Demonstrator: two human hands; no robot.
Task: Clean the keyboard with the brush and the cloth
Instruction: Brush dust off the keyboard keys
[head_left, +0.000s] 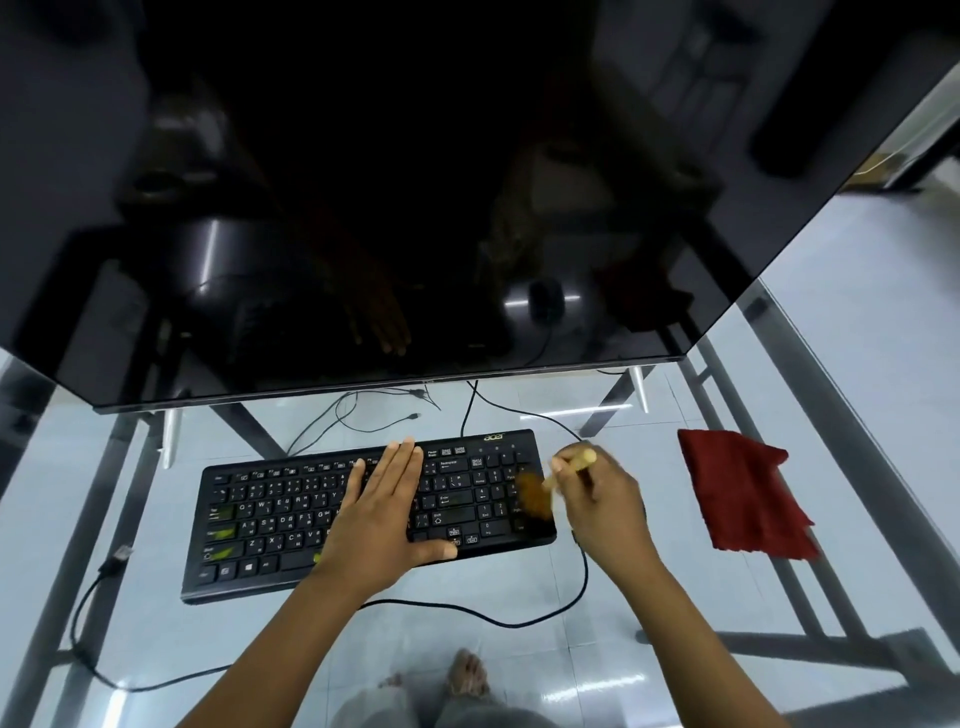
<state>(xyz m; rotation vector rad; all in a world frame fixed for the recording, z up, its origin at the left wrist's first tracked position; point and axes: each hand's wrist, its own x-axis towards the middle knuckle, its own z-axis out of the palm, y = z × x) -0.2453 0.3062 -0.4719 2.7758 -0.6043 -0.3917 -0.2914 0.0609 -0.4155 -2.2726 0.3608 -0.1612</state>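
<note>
As the keyboard (270, 512) is pinned under the flat left hand (382, 514), the brush (549, 482), probably light, is gripped by its handle in the right hand (605, 512).

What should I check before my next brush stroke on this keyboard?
1. Steady base: left hand lies flat on the keyboard. Ok.
2. Firm grip: right hand holds the brush by its handle. Ok.
3. Bristle contact with the keys: blurred at the right end. Cannot tell.
4. Left keys clean: greenish smears show. Not ok.
5. Wipe ready: red cloth lies on the glass table, right of the keyboard. Ok.
</note>
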